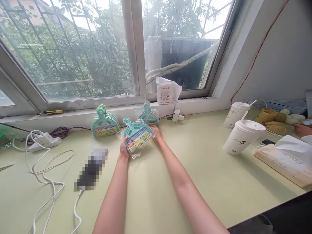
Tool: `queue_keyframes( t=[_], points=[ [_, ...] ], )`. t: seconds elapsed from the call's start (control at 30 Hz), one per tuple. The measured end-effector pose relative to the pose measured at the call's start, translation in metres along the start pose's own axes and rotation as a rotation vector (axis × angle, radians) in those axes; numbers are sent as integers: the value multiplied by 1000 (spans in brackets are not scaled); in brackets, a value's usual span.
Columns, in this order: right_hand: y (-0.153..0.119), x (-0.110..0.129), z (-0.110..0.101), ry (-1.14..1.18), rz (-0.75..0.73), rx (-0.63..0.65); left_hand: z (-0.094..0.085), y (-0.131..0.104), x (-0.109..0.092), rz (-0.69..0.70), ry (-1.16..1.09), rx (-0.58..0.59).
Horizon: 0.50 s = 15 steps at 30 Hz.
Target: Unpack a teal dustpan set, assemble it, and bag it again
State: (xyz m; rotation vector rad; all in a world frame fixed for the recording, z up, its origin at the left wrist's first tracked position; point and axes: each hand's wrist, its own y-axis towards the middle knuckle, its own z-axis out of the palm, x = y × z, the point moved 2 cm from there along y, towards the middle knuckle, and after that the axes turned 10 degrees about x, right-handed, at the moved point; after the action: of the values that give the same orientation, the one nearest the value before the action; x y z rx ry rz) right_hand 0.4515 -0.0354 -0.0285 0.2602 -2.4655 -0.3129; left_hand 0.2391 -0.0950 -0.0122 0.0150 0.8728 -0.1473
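My left hand [124, 149] is closed on the left edge of a dustpan and brush set [137, 134], mint green, in clear plastic with a printed label. The set tilts above the table, its handle up. My right hand [157, 134] reaches past its right side to the bottom of another stack of dustpan and brush sets [148, 113], which leans against the sill. The held set partly covers that stack and hides some of my right fingers, so their grip is unclear. To the left, a further stack of dustpan and brush sets [104, 122] leans on the sill.
A pixelated phone-like object [91, 170] with a white cable lies left, near a power strip [46, 143]. On the right are two lidded cups [243, 136], a tissue pack [280, 162], yellow tape rolls [266, 115] and another person's hand [302, 130]. A screwdriver [53, 111] lies on the sill.
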Motion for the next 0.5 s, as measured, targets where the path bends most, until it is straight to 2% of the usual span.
queue_keyframes(
  t=[0.27,0.5],
  points=[
    [-8,11,0,-124,21,74,-3,4,1,-4,-30,0],
    [0,5,5,-209,48,190,-3,4,1,-12,-6,21]
  ],
)
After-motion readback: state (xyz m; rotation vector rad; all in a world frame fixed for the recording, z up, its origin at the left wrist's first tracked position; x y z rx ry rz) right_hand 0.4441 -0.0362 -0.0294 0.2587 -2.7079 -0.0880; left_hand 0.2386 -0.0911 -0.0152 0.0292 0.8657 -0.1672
